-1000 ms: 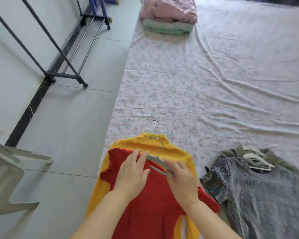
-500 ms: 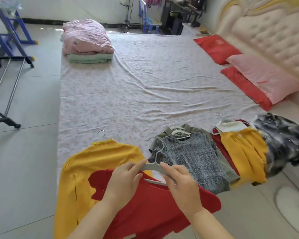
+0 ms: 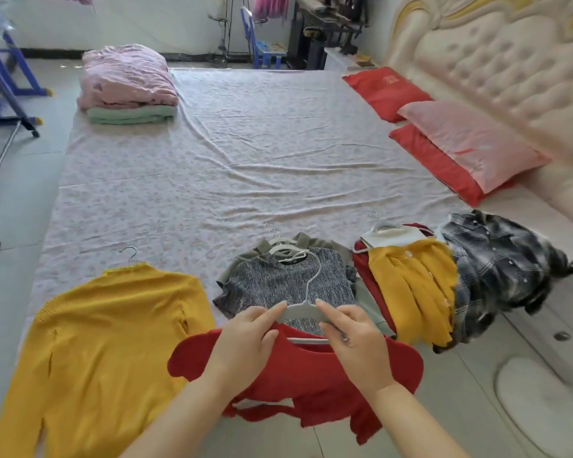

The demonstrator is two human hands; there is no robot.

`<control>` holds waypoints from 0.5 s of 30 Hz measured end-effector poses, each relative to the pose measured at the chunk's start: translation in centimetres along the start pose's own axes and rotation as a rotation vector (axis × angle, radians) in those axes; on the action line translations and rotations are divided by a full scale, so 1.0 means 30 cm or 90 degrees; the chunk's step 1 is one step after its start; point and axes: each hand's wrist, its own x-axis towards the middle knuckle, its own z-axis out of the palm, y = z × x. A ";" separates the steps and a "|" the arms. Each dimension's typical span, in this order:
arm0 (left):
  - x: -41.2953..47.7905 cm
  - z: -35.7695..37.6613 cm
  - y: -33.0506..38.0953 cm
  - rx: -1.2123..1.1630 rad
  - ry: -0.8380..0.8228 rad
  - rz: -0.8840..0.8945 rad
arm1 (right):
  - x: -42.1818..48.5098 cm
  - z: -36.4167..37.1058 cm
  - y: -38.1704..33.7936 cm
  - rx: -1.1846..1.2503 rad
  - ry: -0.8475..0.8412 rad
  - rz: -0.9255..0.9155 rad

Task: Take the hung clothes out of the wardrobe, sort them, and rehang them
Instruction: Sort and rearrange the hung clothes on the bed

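Red ribbed knit top point(image 3: 311, 375) hangs at six o'clock in the head view, its neckline on a white plastic hanger point(image 3: 303, 310). The left hand point(image 3: 245, 345) pinches the hanger's left shoulder and the right hand point(image 3: 354, 342) pinches its right shoulder, fingers curled round the plastic. The top is held clear of the bed's near edge, just in front of a grey marled short-sleeved top point(image 3: 278, 285).

Sorting looks well under way. Groups lie along the near edge, each on hangers: a mustard-yellow knit sweater point(image 3: 113, 325) at eight o'clock, the grey top stacked on an olive garment point(image 3: 315, 241) near centre, a yellow ribbed cardigan point(image 3: 411, 285) over red and white pieces at four o'clock, and a black-and-white plaid shirt point(image 3: 497, 259) beside it. The red top has no pile yet, and rehanging seems not yet begun. No wardrobe shows.

All this lies on a pale floral bedsheet point(image 3: 245, 160), creased. At eleven o'clock sits a folded pink quilt point(image 3: 126, 77) on a folded green blanket point(image 3: 129, 114). Red pillows point(image 3: 384, 90) and a pink pillow point(image 3: 470, 140) lie at two o'clock against a cream tufted headboard point(image 3: 493, 61). Grey tiled floor point(image 3: 14, 200) runs along nine o'clock, with a blue small chair point(image 3: 265, 51) at twelve.
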 end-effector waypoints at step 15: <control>0.370 0.237 0.112 0.004 0.037 -0.142 | 0.381 -0.111 0.390 0.068 -0.082 -0.045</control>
